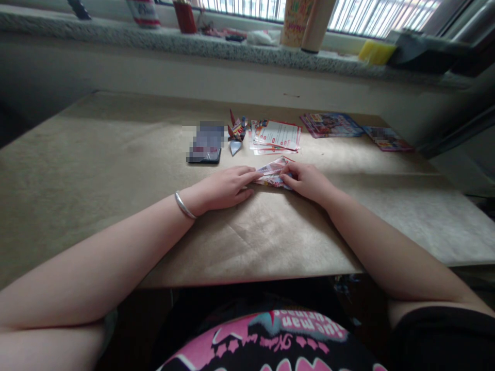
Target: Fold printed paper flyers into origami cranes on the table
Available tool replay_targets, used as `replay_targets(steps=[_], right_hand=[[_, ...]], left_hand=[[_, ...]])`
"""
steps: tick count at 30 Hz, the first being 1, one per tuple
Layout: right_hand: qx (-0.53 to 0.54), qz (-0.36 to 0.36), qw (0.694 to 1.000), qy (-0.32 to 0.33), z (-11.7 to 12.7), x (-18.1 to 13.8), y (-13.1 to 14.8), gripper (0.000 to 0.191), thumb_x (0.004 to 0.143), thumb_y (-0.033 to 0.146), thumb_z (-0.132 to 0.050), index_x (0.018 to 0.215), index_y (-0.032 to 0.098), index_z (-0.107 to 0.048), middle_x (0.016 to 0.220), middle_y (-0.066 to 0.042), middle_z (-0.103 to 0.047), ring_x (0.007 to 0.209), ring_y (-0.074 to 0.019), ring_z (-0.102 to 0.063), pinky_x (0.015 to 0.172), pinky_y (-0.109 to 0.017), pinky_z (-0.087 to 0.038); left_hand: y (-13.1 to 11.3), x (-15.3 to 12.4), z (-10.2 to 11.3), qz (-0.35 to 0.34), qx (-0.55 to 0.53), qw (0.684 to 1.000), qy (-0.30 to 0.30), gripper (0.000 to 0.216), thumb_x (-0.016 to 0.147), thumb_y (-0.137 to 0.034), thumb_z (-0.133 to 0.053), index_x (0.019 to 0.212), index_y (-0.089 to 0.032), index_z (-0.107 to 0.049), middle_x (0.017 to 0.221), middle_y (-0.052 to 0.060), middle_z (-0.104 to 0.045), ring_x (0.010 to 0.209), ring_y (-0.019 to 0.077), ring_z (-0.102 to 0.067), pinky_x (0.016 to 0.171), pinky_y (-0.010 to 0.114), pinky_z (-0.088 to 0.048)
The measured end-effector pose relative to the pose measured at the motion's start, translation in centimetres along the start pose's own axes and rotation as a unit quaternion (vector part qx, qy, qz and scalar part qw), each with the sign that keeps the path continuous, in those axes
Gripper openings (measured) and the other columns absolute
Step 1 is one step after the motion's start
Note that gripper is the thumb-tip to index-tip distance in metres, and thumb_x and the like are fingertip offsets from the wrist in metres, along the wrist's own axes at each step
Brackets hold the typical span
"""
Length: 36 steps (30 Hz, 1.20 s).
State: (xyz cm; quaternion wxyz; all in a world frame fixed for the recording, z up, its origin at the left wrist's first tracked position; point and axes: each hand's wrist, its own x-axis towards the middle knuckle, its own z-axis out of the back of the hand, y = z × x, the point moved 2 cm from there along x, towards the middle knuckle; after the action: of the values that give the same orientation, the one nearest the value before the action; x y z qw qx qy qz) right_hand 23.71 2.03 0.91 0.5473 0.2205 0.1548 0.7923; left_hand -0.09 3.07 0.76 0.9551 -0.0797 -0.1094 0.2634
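Note:
A small piece of folded printed paper (pixel 270 174) lies on the table in front of me, its upper edge sloping to a point. My left hand (pixel 234 186) rests flat at its left end, fingers stretched out, with the fingertips on the paper. At the right end, the thumb and forefinger of my right hand (pixel 308 180) pinch the paper; its other fingers are curled. Just beyond stand a folded paper crane (pixel 236 130) and a stack of printed sheets (pixel 279 135). One wing of the crane, pale grey, points toward me.
Left of the crane lies a dark phone (pixel 207 145), partly blurred out. Colourful printed leaflets (pixel 332 125) lie at the back right, with another leaflet (pixel 386 138) beside them. On the stone windowsill (pixel 232 50) stand cups, a red container (pixel 184 16) and a yellow sponge-like block (pixel 377 51).

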Motion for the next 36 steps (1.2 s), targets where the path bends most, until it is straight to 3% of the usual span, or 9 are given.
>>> replay_targets(steps=[8, 12, 16, 21, 31, 36], right_hand=[[-0.033, 0.000, 0.999, -0.025, -0.5, 0.6, -0.3, 0.012, 0.088, 0.028, -0.057, 0.084, 0.021, -0.065, 0.078, -0.004, -0.070, 0.068, -0.0175, -0.058, 0.065, -0.029, -0.043], [-0.019, 0.007, 1.000, 0.018, -0.2, 0.2, -0.5, 0.012, 0.087, 0.028, -0.059, 0.078, 0.021, -0.065, 0.073, -0.002, -0.069, 0.065, -0.0171, -0.059, 0.062, -0.028, -0.043], [-0.022, -0.022, 0.999, 0.013, 0.2, 0.1, -0.8, 0.009, 0.086, 0.025, -0.060, 0.080, 0.021, -0.066, 0.074, -0.002, -0.069, 0.064, -0.0168, -0.058, 0.062, -0.028, -0.043], [-0.032, -0.028, 0.999, -0.004, 0.1, 0.2, -0.8, 0.010, 0.084, 0.025, -0.062, 0.079, 0.022, -0.069, 0.072, -0.002, -0.070, 0.064, -0.0170, -0.058, 0.060, -0.028, -0.042], [-0.041, -0.042, 0.998, 0.009, 0.4, 0.4, -1.5, 0.013, 0.086, 0.025, -0.061, 0.075, 0.021, -0.067, 0.076, -0.003, -0.071, 0.066, -0.0180, -0.060, 0.063, -0.030, -0.044], [-0.102, -0.057, 0.993, -0.011, 1.1, 0.8, -2.6, 0.012, 0.086, 0.023, -0.061, 0.077, 0.020, -0.068, 0.086, -0.009, -0.070, 0.077, -0.0226, -0.061, 0.071, -0.035, -0.047]], left_hand=[[0.1, 0.2, 0.3, 0.005, -0.005, 1.000, -0.012, 0.042, 0.099, -0.023, -0.037, 0.136, -0.012, -0.054, 0.131, 0.013, -0.064, 0.117, 0.0216, -0.063, 0.104, 0.035, -0.050], [-0.3, 0.2, 0.0, -0.020, -0.001, 1.000, 0.002, 0.043, 0.099, -0.023, -0.039, 0.138, -0.013, -0.053, 0.140, 0.013, -0.058, 0.125, 0.0220, -0.059, 0.109, 0.035, -0.046], [-0.3, 0.1, -0.2, -0.037, -0.011, 0.999, -0.001, 0.052, 0.096, -0.020, -0.044, 0.148, -0.015, -0.042, 0.146, 0.014, -0.053, 0.130, 0.0216, -0.055, 0.110, 0.034, -0.045], [0.1, 0.0, -0.3, -0.055, -0.002, 0.998, -0.021, 0.044, 0.096, -0.020, -0.044, 0.139, -0.016, -0.054, 0.144, 0.014, -0.055, 0.127, 0.0218, -0.058, 0.109, 0.036, -0.047], [0.4, -0.3, 0.2, -0.037, 0.027, 0.999, 0.007, 0.045, 0.098, -0.027, -0.043, 0.140, -0.017, -0.055, 0.141, 0.011, -0.059, 0.127, 0.0200, -0.058, 0.111, 0.034, -0.046], [-0.3, -0.1, 0.1, -0.034, 0.021, 0.997, 0.059, 0.058, 0.101, -0.041, -0.042, 0.151, -0.012, -0.040, 0.154, 0.015, -0.044, 0.143, 0.0223, -0.043, 0.119, 0.034, -0.034]])
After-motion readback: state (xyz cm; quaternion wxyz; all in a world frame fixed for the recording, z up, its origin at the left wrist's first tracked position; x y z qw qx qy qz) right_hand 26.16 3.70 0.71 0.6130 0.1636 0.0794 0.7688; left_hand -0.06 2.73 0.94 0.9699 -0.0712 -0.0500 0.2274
